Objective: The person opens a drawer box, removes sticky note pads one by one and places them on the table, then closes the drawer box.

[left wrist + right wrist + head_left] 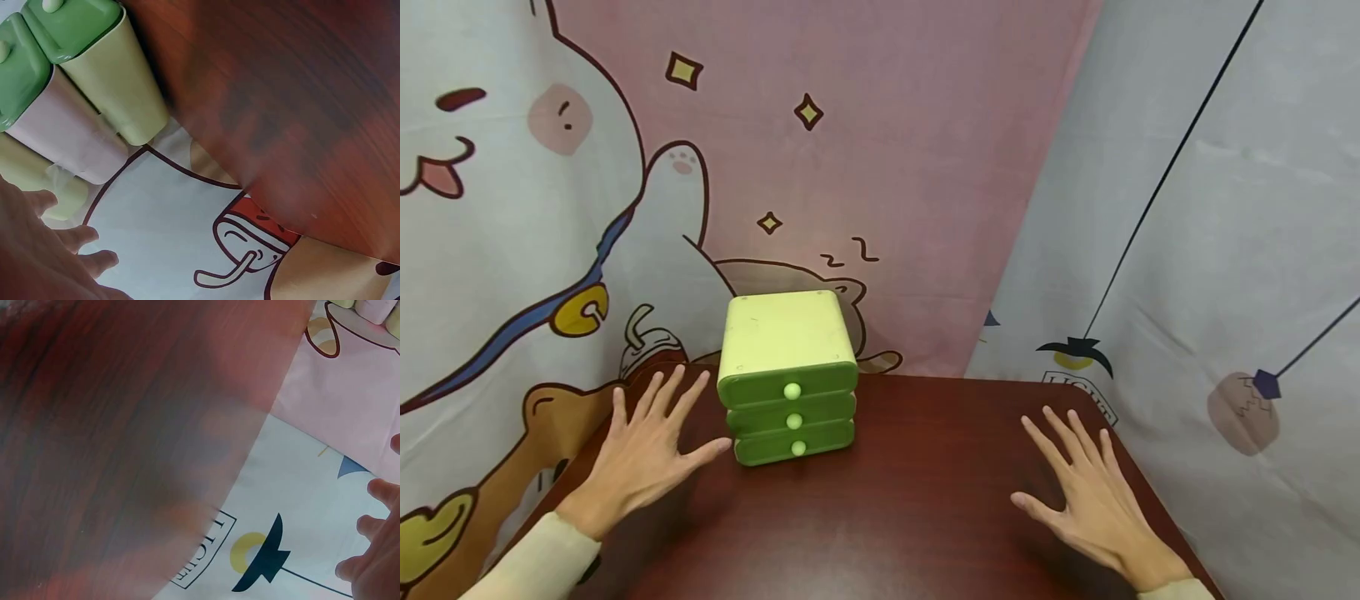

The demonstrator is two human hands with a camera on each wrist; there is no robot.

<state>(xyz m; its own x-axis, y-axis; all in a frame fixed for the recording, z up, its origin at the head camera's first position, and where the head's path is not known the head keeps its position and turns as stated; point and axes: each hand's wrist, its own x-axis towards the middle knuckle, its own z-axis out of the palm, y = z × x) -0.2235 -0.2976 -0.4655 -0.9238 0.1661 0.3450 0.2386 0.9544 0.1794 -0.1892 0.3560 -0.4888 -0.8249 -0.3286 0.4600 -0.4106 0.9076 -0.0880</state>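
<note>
A small drawer box (790,333) with a pale yellow top and three green drawer fronts, each with a round pale knob, stands at the back left of the dark red-brown table (917,483). All three drawers look closed. My left hand (643,454) is spread just left of the box, its thumb tip near the lowest drawers, holding nothing. Over the right side of the table, far from the box, my right hand (1090,492) spreads its fingers with nothing in them. In the left wrist view the drawer sides (72,125) show pale yellow and pinkish.
Behind the table hangs a printed cloth (880,167) with a cartoon cat on pink. A pale grey printed cloth (1225,208) hangs along the right side. The table's back edge runs close behind the box.
</note>
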